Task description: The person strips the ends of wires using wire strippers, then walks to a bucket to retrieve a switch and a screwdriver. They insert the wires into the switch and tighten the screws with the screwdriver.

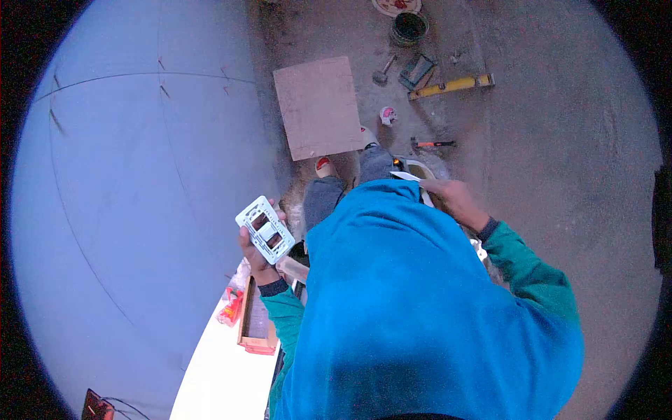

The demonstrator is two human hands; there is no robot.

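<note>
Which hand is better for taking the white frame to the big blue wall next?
Probably the left hand: it already holds the white frame and is nearer the blue wall. The right hand is busy with a thin white thing.

Covered, cut off or blurred
The right hand (455,201) covers part of a pale piece (406,176); frame edges cut a round dish (397,6), top, and a reddish object (96,407), lower left; the red bag's (229,309) contents are unclear.
</note>
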